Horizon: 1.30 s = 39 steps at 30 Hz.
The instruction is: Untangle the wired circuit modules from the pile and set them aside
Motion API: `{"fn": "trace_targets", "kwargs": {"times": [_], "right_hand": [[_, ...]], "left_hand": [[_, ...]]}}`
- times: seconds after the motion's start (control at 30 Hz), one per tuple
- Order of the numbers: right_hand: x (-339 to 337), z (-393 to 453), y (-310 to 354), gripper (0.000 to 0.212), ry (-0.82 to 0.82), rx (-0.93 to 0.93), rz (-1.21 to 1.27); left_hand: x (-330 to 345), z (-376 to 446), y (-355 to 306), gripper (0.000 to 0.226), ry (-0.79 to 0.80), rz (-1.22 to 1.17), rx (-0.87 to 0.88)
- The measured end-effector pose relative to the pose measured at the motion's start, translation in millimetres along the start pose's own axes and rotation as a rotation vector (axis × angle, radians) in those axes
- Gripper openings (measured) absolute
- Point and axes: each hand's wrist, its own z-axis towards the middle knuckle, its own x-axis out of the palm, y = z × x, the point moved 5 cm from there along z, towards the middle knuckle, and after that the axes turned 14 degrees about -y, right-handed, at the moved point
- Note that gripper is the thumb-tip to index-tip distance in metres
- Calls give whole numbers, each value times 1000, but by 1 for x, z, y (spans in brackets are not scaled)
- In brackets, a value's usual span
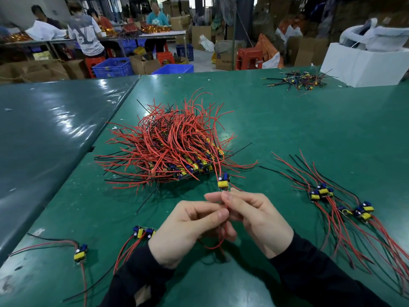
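Pinching thin red wires between curled fingers, the left hand (pixel 188 227) and right hand (pixel 254 220) hold a small circuit module with a yellow block and blue capacitors (pixel 224 181) just in front of the big tangled pile of red and black wired modules (pixel 172 145) on the green table mat (pixel 287 120). Right of the pile lies a sorted bundle of modules with long red leads (pixel 340 204); two loose modules (pixel 145 232) (pixel 80 253) lie left of the hands. Beyond the pile, workers (pixel 86 34) sit at benches.
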Motion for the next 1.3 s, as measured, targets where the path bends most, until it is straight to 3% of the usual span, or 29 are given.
{"fn": "trace_targets", "kwargs": {"times": [0.13, 0.23, 0.33, 0.43, 0.63, 0.8, 0.93, 1.03, 1.2, 1.3], "right_hand": [[-5, 4, -14, 40, -95, 334, 92], [-12, 5, -21, 41, -164, 438, -9], [-15, 8, -15, 36, -168, 327, 21], [-22, 12, 0, 33, -224, 141, 102], [-36, 15, 14, 46, -328, -3, 26], [-24, 8, 10, 43, -246, -63, -55], [-17, 3, 8, 10, -195, -127, -113], [-19, 3, 6, 7, -207, -121, -112], [-19, 5, 2, 38, -224, -41, -46], [-17, 6, 1, 43, -226, -46, -46]], "left_hand": [[5, -1, -4, 18, -56, 69, 128], [8, -3, -1, 21, -66, 120, 135], [4, -2, 2, 17, -87, 142, 99], [5, -2, 7, 18, -53, 86, -47], [4, -6, 12, 50, 138, 198, -204], [-1, -3, 2, 36, -20, -2, -173], [1, -3, -2, 25, -135, 25, -29], [3, -3, 4, 21, -169, -4, -63], [4, -4, 9, 22, -56, -139, -269], [5, -5, 10, 23, -7, -223, -359]]}}
